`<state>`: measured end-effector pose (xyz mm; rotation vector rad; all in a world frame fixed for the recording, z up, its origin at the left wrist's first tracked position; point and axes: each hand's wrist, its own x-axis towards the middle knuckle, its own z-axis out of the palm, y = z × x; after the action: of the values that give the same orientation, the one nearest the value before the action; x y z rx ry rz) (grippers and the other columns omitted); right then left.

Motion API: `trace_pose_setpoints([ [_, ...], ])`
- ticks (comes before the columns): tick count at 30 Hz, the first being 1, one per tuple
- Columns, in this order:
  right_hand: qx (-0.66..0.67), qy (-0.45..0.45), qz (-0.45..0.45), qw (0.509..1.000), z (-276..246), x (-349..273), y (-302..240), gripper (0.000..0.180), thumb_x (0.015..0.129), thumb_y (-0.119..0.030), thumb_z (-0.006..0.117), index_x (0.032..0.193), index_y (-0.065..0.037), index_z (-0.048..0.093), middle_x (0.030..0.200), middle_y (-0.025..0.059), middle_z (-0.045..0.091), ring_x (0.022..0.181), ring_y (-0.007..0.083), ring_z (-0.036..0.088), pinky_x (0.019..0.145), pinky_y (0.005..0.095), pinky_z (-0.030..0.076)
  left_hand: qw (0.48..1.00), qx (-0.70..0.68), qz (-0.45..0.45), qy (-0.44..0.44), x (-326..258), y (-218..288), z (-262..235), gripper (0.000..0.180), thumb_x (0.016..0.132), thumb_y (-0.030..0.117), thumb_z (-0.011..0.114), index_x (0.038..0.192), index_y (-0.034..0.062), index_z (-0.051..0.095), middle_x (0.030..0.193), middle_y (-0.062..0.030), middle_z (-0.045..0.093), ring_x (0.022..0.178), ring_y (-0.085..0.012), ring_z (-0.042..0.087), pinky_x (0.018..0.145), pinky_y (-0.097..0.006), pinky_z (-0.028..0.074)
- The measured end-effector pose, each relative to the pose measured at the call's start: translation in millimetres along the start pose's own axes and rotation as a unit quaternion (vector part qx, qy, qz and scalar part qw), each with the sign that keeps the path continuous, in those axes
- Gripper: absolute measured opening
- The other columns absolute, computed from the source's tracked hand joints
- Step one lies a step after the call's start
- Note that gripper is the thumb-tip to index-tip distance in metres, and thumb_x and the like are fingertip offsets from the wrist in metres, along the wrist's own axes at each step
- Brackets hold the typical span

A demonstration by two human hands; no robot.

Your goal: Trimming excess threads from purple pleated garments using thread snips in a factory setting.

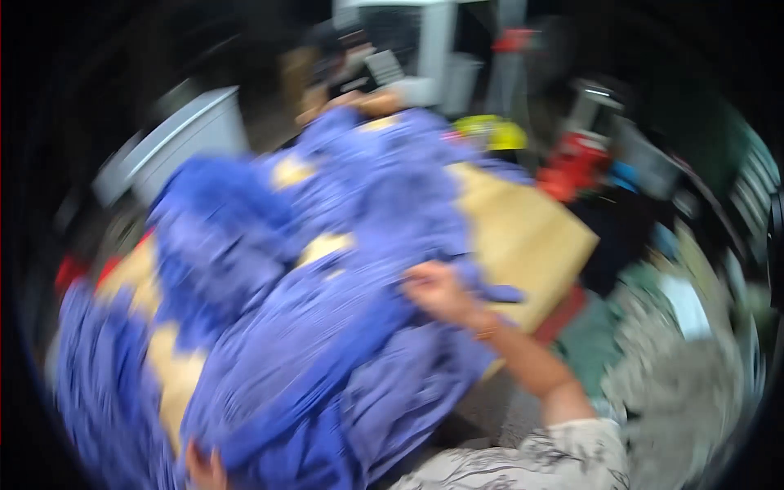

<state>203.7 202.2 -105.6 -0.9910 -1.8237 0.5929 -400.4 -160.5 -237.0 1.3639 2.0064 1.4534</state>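
Head view, heavily motion-blurred, so we keep to what reads. A big heap of blue-violet cloth (327, 286) covers most of a tan surface (531, 237), spreading from the lower left up to the top centre, with bare tan patches showing through the folds. Our right hand (437, 290) comes in from the lower right on a bare forearm with a thin band at the wrist and a pale patterned sleeve (563, 453) above it; the hand lies on the cloth near the heap's right edge, fingers curled into the fabric, seemingly gripping it, though the blur keeps us from being sure. Our left hand (204, 469) shows only as a small patch at the bottom edge, pressed against the cloth's lower part; we cannot tell whether it is clenched or released. Past the surface we see a yellow object (494, 131), a red object (576, 163) to its right, and a grey bin (184, 139) at upper left, all too smeared to name further.
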Motion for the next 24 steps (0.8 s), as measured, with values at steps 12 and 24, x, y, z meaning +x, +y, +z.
trace_pose_setpoints([
  [12, 0.016, 0.028, 0.07, 0.997, -22.9, -38.4, -23.3, 0.024, 0.089, -0.018, 0.069, 0.104, 0.0, 0.063, 0.093, 0.0177, 0.069, 0.09, 0.0306, 0.07, 0.078, 0.0385, 0.053, 0.987, 0.082, 0.135, -0.015, 107.0, 70.1, 144.2, 0.045, 0.082, 0.026, 0.078, 0.113, -0.0026, 0.062, 0.086, -0.0119, 0.068, 0.072, -0.0196, 0.059, 0.065, -0.034, 0.051],
  [24, 0.054, 0.017, 0.086, 0.995, -21.9, -52.6, -0.4, 0.02, 0.085, -0.016, 0.067, 0.097, 0.0, 0.063, 0.088, 0.0161, 0.068, 0.087, 0.0305, 0.067, 0.079, 0.0396, 0.051, 0.968, 0.041, 0.241, -0.054, 124.8, 146.8, 205.3, 0.054, 0.092, 0.025, 0.07, 0.137, 0.0021, 0.051, 0.097, -0.0138, 0.072, 0.088, -0.0229, 0.063, 0.075, -0.038, 0.054],
])
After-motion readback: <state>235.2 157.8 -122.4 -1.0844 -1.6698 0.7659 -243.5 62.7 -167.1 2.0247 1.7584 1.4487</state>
